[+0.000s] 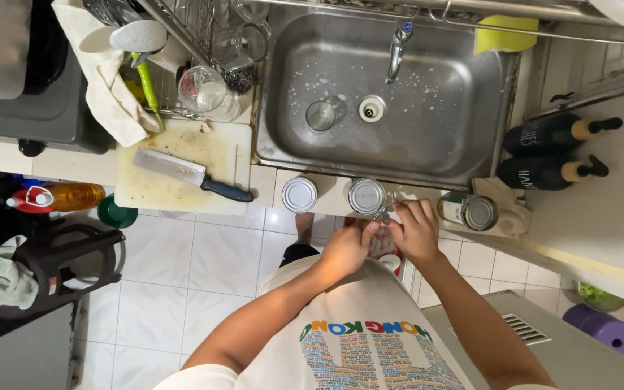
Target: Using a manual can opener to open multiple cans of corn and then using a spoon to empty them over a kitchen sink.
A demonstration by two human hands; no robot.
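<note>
My left hand (347, 247) and my right hand (416, 230) meet at the counter's front edge, just below the sink. Both pinch a small metal can opener (383, 211), which sits against the rim of an upright tin can (365, 195). A second upright tin can (299, 193) stands to its left, apart from my hands. A third can (471, 212), with a green label, lies on its side on a cloth right of my right hand. A red-and-white object (386, 249) shows under my hands; I cannot tell what it is.
The steel sink (456, 108) holds a glass (321, 115) near the drain. A cutting board (175, 184) with a cleaver (189, 173) lies left, below a dish rack (182, 29). Two dark bottles (550, 133) stand right. A dark stool (63, 263) stands on the tiled floor.
</note>
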